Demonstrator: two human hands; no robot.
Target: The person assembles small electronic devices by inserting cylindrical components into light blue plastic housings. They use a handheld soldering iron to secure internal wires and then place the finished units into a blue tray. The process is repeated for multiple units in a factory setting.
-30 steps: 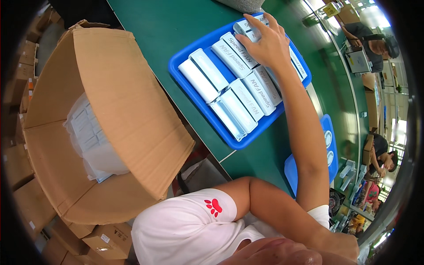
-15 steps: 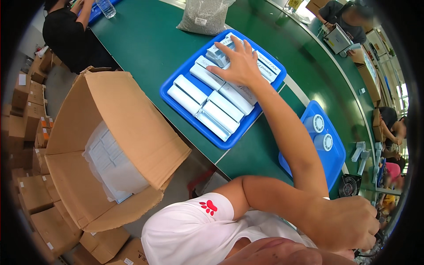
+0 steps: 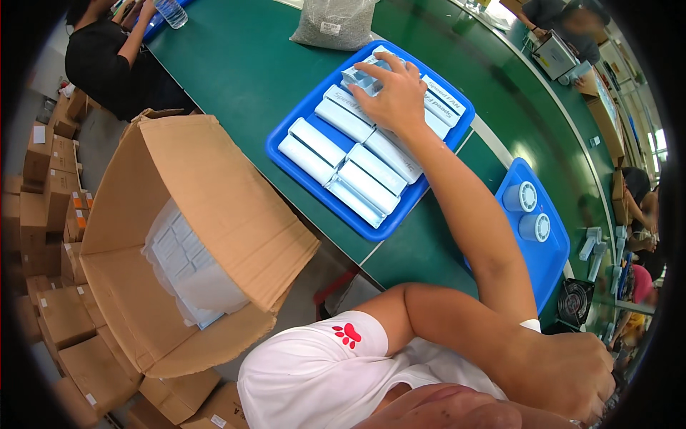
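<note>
Left hand (image 3: 391, 91) lies with fingers spread on white boxes (image 3: 357, 161) in the blue tray (image 3: 300, 168) on the green desk (image 3: 236, 64), right hand (image 3: 564, 372) fisted low, open carton (image 3: 193, 236) beside.

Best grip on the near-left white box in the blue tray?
Pinch the box across its narrow width, from above. It lies flat and long, its left side clear toward the tray wall; its right side touches the next box, so slide it left first.
</note>
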